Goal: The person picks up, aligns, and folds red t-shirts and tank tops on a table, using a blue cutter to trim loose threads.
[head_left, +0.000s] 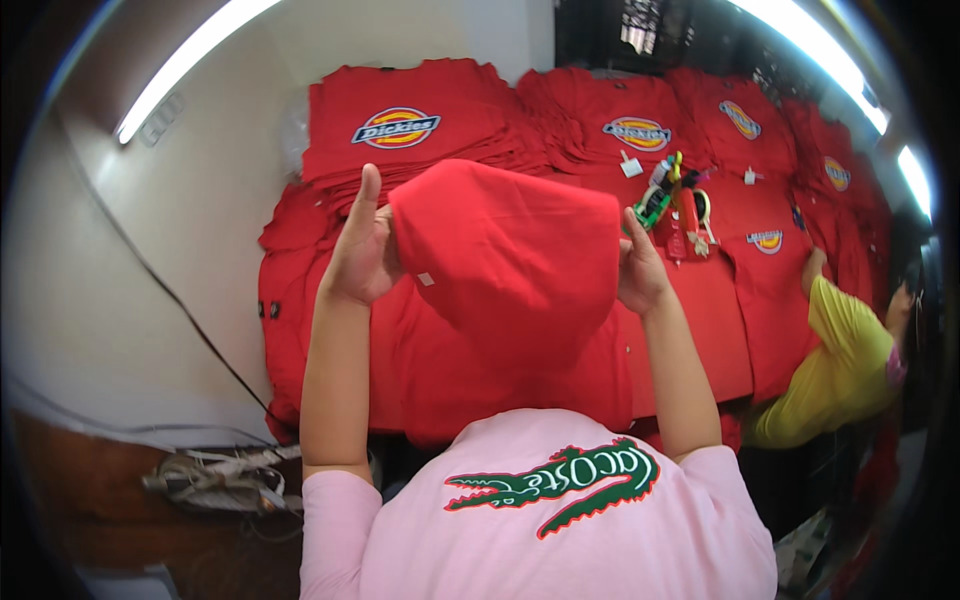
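Note:
A red fabric garment, probably a T-shirt (pixel 510 240), is stretched between my hands above the table, with a small white sticker near its left edge. My left hand (pixel 365 250) holds the left side, its thumb sticking up and its fingers partly hidden behind the cloth. At the opposite edge, my right hand (pixel 640 270) grips the fabric, thumb in front and the other fingers mostly hidden. The lower part of the garment hangs toward more red cloth (pixel 470 375) on the table in front of me.
Stacks of red shirts (pixel 400 95) with printed logos line the back. Tape rolls and small tools (pixel 680 205) lie on shirts to the right. A person in a yellow top (pixel 840 350) reaches in at right. A cable (pixel 165 270) runs along the left wall; bundled straps (pixel 225 480) lie lower left.

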`<state>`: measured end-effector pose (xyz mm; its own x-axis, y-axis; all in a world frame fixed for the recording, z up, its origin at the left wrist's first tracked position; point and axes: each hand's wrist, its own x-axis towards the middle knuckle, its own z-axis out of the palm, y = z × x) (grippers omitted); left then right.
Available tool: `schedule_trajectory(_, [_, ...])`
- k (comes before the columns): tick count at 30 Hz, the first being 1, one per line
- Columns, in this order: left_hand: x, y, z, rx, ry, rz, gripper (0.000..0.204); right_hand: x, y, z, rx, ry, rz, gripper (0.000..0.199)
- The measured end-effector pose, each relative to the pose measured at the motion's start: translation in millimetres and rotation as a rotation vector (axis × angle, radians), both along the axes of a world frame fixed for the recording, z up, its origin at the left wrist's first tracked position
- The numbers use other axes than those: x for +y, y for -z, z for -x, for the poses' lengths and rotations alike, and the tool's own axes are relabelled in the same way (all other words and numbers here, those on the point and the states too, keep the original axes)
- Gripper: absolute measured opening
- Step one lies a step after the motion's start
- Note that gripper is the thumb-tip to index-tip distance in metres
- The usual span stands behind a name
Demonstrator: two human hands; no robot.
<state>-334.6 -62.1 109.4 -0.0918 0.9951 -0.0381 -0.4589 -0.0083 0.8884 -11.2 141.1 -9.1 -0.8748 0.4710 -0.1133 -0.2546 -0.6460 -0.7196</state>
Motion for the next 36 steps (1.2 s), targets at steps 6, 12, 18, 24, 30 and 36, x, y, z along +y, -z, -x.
schedule_trajectory(6, [-33, -7, -44, 0.0, -0.05, 0.085, 0.12, -29, -7, -26, -0.13, -0.178, -0.089, 0.064])
schedule_trajectory(12, [-56, -5, -77, -0.02, 0.001, 0.077, 0.098, -95, -3, -41, -0.216, 0.061, -0.066, 0.012])
schedule_trajectory(18, [-146, 33, -89, 0.304, 0.02, 0.047, 0.032, -118, -56, -104, -0.226, 0.009, -0.521, 0.019])
schedule_trajectory(24, [-261, 44, -82, 0.308, -0.272, -0.161, 0.028, -159, -83, -88, -0.05, -0.456, -0.598, 0.018])
schedule_trajectory(30, [-330, 13, -31, 0.412, -0.841, -0.173, 0.028, -206, -102, 38, -0.012, -0.614, -0.499, 0.029])
schedule_trajectory(36, [-235, -11, 179, 0.517, -0.768, 0.128, 0.039, -181, -51, 215, 0.079, -0.407, -0.159, 0.029])
